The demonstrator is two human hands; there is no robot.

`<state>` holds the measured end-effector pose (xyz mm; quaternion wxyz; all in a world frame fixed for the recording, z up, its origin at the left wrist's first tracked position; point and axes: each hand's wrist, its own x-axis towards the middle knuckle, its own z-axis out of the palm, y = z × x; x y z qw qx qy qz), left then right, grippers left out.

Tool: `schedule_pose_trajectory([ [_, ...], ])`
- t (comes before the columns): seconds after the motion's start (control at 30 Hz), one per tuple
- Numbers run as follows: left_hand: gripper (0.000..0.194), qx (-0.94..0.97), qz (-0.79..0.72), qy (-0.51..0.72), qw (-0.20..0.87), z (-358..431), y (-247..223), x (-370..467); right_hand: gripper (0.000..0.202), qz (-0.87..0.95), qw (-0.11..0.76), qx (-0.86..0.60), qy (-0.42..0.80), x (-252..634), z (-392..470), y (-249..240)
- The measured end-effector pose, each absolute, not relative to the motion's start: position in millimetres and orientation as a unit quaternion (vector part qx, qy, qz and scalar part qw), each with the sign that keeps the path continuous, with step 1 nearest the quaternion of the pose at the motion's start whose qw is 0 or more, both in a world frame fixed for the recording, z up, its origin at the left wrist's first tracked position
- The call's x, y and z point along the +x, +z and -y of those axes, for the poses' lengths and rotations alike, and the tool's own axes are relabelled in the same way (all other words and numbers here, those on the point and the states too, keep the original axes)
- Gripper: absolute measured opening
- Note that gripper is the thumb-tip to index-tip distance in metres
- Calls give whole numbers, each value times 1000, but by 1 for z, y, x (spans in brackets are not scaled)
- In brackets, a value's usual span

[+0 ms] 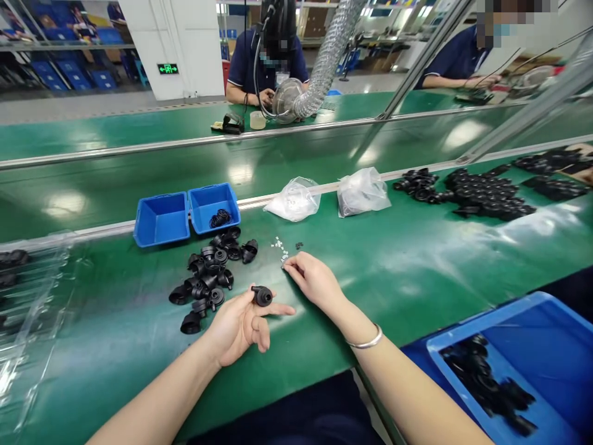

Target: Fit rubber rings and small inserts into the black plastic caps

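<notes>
1 blk part (263, 296) in L hand (236, 327) — 2 plastic bags (296, 201)

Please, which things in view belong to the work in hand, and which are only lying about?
Seemingly in the job:
black part, in the left hand
small white pieces, at the right hand
pile of black parts nearby

Seemingly lying about:
pale roll, far bench
black-and-yellow object beside it
</notes>
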<state>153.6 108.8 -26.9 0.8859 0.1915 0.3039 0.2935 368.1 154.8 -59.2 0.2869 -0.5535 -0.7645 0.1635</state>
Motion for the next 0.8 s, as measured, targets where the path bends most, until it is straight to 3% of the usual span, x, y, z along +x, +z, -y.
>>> schedule_pose_trajectory([
  [0.37,35,158,-295,304,892,-110,-23,154,18,773,296,-538,160,369,-154,-58],
  [0.47,25,195,-325,351,856,-109,-20,155,18,745,334,-530,231,368,-150,-51],
  [0.67,34,318,-355,372,796,-107,-24,156,25,597,370,-538,465,360,-124,-39],
  [0.73,38,365,-371,364,773,-106,-30,158,25,579,375,-535,487,356,-116,-36],
  [0.8,39,411,-398,357,738,-103,-36,160,21,612,391,-532,435,351,-108,-33],
])
